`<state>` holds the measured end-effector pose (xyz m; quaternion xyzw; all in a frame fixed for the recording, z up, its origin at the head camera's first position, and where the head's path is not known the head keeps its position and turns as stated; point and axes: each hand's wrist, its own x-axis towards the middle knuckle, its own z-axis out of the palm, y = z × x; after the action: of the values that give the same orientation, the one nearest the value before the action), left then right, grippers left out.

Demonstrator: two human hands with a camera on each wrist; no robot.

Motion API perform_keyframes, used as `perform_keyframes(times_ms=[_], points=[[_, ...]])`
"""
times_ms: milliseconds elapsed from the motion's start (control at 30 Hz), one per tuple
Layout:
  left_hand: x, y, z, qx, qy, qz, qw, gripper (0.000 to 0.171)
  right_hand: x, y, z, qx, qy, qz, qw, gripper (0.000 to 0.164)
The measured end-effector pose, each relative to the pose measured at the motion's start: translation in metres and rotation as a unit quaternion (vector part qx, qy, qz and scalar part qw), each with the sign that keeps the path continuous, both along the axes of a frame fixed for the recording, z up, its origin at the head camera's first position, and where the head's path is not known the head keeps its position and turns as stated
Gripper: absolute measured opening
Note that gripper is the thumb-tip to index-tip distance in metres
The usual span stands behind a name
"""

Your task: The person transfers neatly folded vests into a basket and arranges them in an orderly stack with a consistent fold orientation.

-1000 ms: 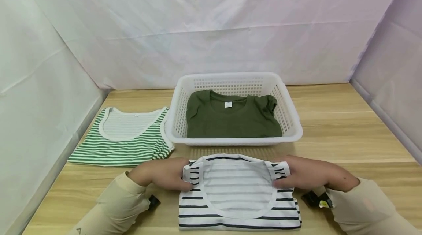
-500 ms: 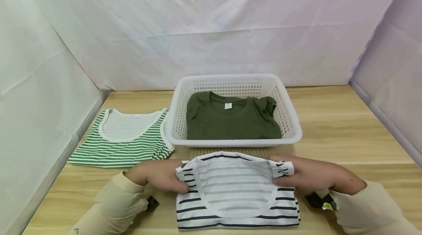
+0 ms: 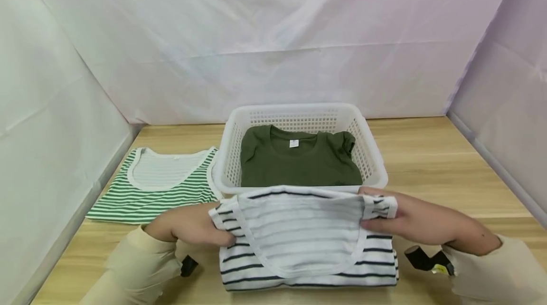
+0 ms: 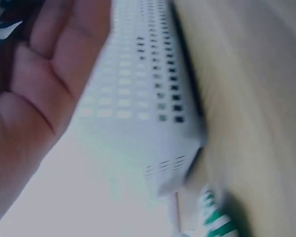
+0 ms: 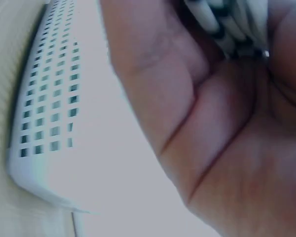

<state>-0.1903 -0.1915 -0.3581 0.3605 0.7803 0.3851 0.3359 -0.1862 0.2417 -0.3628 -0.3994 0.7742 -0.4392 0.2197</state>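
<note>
A folded white tank top with black stripes (image 3: 299, 238) is held between both hands in front of the basket. My left hand (image 3: 194, 224) pinches its left shoulder, thumb on the near side and fingers behind the cloth. At the other shoulder my right hand (image 3: 414, 219) grips the fabric the same way. The raised neckline overlaps the basket's front rim in the head view. In the right wrist view a bunch of striped cloth (image 5: 232, 24) is tucked into the curled right hand (image 5: 197, 98). The left wrist view shows the palm of the left hand (image 4: 44, 74) beside the basket wall.
A white perforated basket (image 3: 373, 157) stands at the back middle with a dark green folded T-shirt (image 3: 299, 167) inside. Left of it lies a green-and-white striped tank top (image 3: 171, 195), folded on the wooden table (image 3: 427, 167). White cloth walls (image 3: 278, 77) enclose the back and sides.
Both hands have lifted the striped tank top by its shoulders and drawn slightly apart, so it appears larger and closer. The head view has tilted up slightly.
</note>
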Motion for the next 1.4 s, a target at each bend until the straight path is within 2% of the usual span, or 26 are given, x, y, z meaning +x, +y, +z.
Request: perform_keyframes(times_ms=[67, 200, 300, 400, 500, 633, 767, 933, 1033, 1200, 1300, 1400], points=[[-0.004, -0.002, 0.008, 0.005, 0.018, 0.029, 0.9994, 0.051, -0.005, 0.0, 0.008, -0.008, 0.007, -0.028, 1.0, 0.025], [-0.018, -0.001, 0.021, 0.042, 0.007, 0.083, 0.9956, 0.053, -0.017, -0.003, 0.024, -0.003, 0.016, -0.099, 0.995, 0.028], [-0.03, 0.003, 0.028, 0.075, -0.035, 0.134, 0.9876, 0.049, -0.029, -0.007, 0.034, -0.016, -0.046, -0.136, 0.99, 0.041], [-0.045, 0.007, 0.036, 0.092, -0.054, 0.19, 0.976, 0.046, -0.046, -0.013, 0.043, -0.026, -0.118, -0.178, 0.977, 0.053], [-0.061, 0.011, 0.042, 0.1, -0.054, 0.24, 0.9641, 0.046, -0.065, -0.017, 0.047, -0.023, -0.136, -0.217, 0.966, 0.062], [-0.084, 0.015, 0.046, 0.097, -0.039, 0.274, 0.956, 0.047, -0.091, -0.02, 0.045, -0.028, -0.147, -0.231, 0.961, 0.064], [-0.105, 0.021, 0.044, 0.081, -0.026, 0.291, 0.9529, 0.045, -0.115, -0.022, 0.041, -0.023, -0.18, -0.23, 0.956, 0.06], [-0.125, 0.028, 0.036, 0.043, -0.02, 0.31, 0.9495, 0.045, -0.13, -0.029, 0.036, 0.016, -0.208, -0.225, 0.952, 0.058], [-0.134, 0.03, 0.032, 0.018, -0.013, 0.319, 0.9474, 0.048, -0.135, -0.035, 0.033, 0.043, -0.192, -0.233, 0.952, 0.062], [-0.145, 0.031, 0.024, -0.016, 0.017, 0.324, 0.9457, 0.052, -0.145, -0.043, 0.029, 0.099, -0.122, -0.256, 0.954, 0.064], [-0.148, 0.034, 0.017, -0.044, 0.045, 0.319, 0.9456, 0.048, -0.149, -0.047, 0.024, 0.155, -0.074, -0.266, 0.949, 0.069], [-0.15, 0.038, 0.011, -0.086, 0.084, 0.303, 0.9452, 0.044, -0.149, -0.05, 0.019, 0.212, -0.024, -0.269, 0.939, 0.071]])
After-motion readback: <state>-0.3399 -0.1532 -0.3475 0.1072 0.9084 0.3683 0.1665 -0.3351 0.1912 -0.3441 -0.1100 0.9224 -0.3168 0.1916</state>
